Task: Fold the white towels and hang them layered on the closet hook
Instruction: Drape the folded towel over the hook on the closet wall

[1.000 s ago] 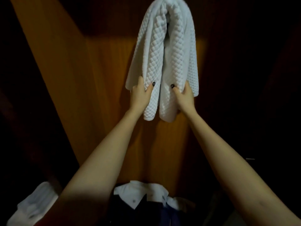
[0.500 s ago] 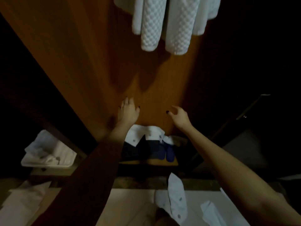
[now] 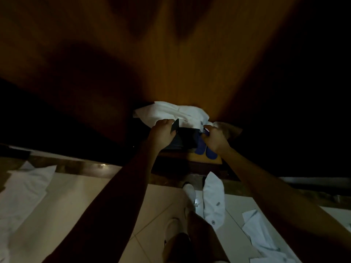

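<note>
Hands low at the closet shelf, your left hand [image 3: 163,130] and right hand [image 3: 214,138] gripping the dark folded clothes [image 3: 187,138], white garment [image 3: 171,114] just behind your fingers.

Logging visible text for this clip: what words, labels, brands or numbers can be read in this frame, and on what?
None can be read.
white garment on the closet shelf: small mark near its edge, too blurred to read.
white socks on the floor: small round marks, too small to read.
blue socks by the right hand: no text visible.

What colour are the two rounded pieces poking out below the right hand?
Blue. The two rounded pieces sit just under the right hand, clearest in the head view.
</note>
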`<control>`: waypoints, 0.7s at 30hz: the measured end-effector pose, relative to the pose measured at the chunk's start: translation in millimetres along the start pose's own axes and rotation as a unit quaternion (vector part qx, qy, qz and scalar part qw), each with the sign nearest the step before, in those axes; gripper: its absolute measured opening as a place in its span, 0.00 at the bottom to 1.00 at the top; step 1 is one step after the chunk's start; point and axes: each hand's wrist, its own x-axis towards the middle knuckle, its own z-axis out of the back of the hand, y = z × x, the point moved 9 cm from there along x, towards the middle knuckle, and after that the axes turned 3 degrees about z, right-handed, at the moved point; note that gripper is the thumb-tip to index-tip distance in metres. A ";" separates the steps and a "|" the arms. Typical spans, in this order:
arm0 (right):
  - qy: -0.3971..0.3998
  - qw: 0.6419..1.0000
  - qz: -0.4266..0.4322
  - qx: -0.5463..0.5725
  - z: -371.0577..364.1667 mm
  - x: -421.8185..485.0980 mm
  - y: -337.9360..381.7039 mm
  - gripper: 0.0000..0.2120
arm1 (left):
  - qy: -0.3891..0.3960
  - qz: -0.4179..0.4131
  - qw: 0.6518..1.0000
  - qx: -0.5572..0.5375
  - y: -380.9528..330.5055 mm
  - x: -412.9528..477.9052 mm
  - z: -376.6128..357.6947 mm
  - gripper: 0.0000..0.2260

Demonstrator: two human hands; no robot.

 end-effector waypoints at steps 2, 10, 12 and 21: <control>-0.005 1.000 -0.002 0.009 -18.2 35.4 -14.4 0.18 | 0.002 0.006 1.000 -0.001 19.3 26.8 -25.2 0.22; -0.036 0.995 -0.043 0.087 -87.8 168.8 -77.3 0.16 | -0.014 -0.040 0.999 -0.003 59.9 149.0 -110.6 0.26; -0.048 0.990 -0.054 0.125 -100.5 196.4 -89.2 0.14 | -0.007 -0.061 0.998 0.028 65.3 178.9 -128.7 0.26; -0.038 0.952 -0.118 0.280 -125.8 249.3 -87.2 0.09 | 0.007 -0.016 0.999 0.049 112.0 222.2 -167.4 0.18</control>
